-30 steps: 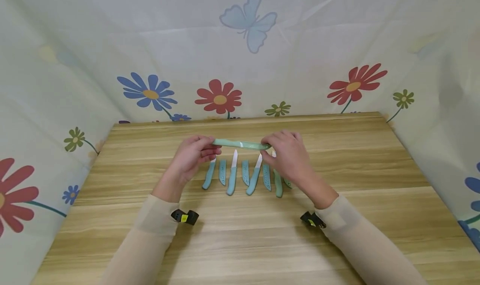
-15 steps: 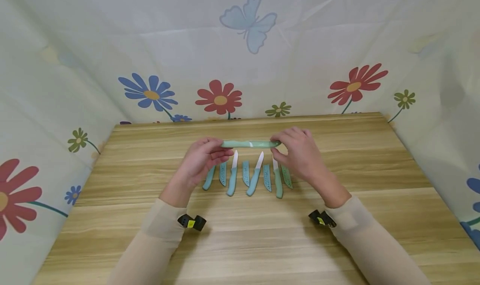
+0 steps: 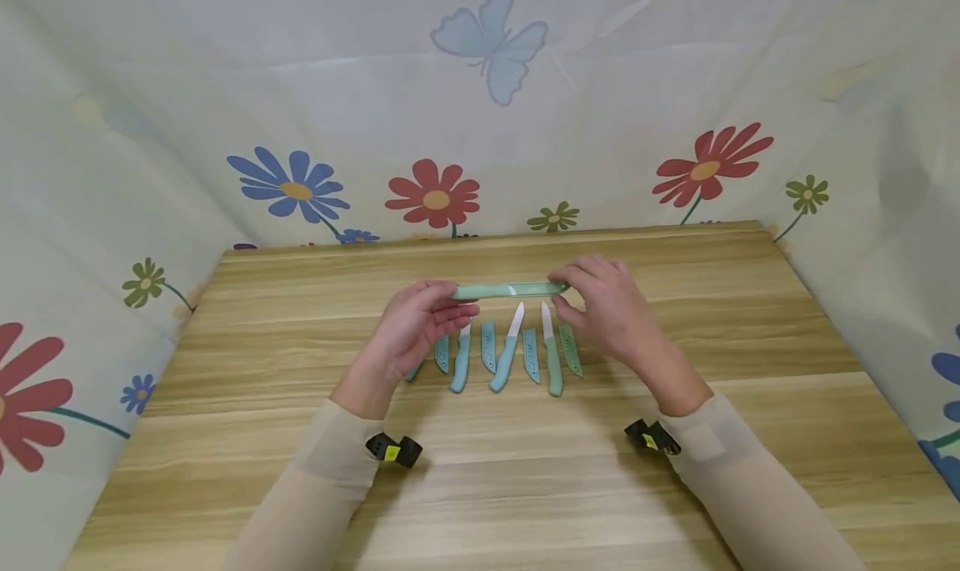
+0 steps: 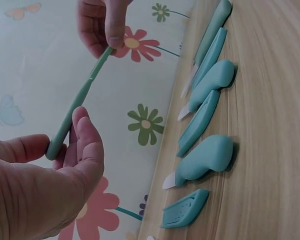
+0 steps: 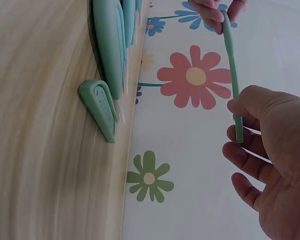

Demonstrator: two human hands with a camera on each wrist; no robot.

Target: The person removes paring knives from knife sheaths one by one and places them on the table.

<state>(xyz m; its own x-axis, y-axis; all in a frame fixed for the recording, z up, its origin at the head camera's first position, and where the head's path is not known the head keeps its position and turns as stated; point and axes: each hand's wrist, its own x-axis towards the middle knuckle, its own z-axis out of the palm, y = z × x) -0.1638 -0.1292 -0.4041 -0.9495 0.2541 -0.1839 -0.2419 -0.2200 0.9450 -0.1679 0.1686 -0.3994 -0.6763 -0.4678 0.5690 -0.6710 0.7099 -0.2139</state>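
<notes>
Both hands hold a light green paring knife level above the table, its blade covered by a matching green sheath. A thin white sliver of blade shows between handle and sheath. My left hand pinches the handle's butt between thumb and fingers. At the other end, my right hand pinches the sheath's tip with thumb and fingers. Below them lie blue-handled knives with white blades, one blue knife near the middle, alternating with blue sheaths such as this sheath. The leftmost knife is mostly hidden behind my left hand.
At the row's right end lie a green knife and a green sheath. The wooden table ends at a white flowered curtain, which also runs along both sides. Black cameras sit at both wrists.
Both hands have shifted to the right together with the knife and its sheath. The green knife and sheath on the table are uncovered, while the leftmost blue knife is now mostly hidden.
</notes>
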